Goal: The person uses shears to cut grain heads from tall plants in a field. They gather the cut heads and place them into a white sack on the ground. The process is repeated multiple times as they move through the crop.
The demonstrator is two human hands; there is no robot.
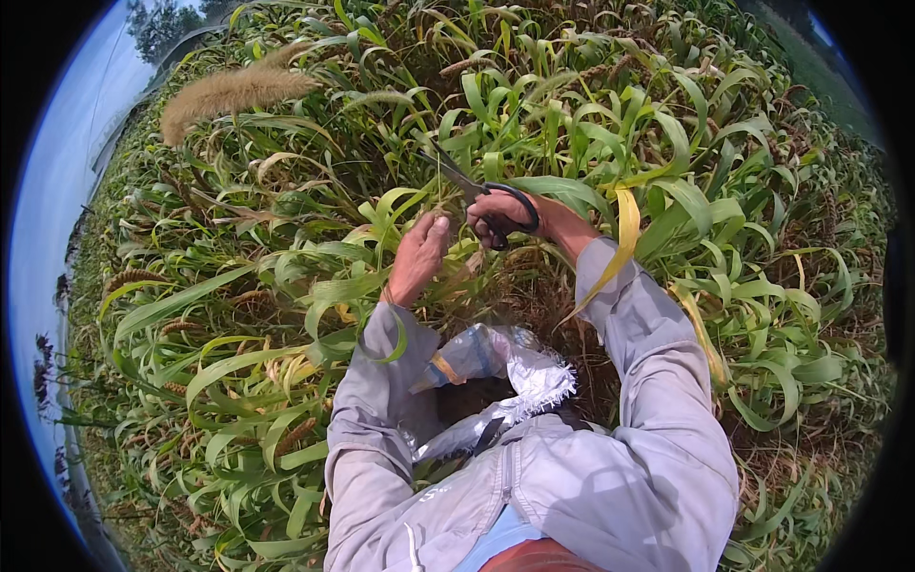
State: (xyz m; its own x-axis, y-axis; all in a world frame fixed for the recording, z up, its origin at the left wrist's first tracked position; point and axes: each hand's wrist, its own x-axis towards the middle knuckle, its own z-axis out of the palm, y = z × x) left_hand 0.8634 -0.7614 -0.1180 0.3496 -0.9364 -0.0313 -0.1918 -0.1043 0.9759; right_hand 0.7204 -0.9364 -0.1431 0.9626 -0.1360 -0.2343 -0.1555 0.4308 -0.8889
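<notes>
My right hand (500, 214) has its fingers through the black handles of a pair of scissors (465, 182), whose blades point up and left, parted, beside a thin green stalk (439, 171). Just left of the handles is my left hand (422, 250), fingers curled with the thumb up, pinching what looks like a plant stem near the foot of that stalk. Leaves partly hide the grip. Below both hands, against my body, a woven plastic sack (529, 372) with a frayed white rim hangs with its mouth open.
Dense foxtail millet plants with long green leaves (686, 200) surround me. Brown seed heads (132, 279) droop among them, and a large fuzzy tan head (229, 96) stands at upper left. A yellow leaf (625, 229) crosses my right sleeve. Dry stems (593, 357) lie low beside the sack.
</notes>
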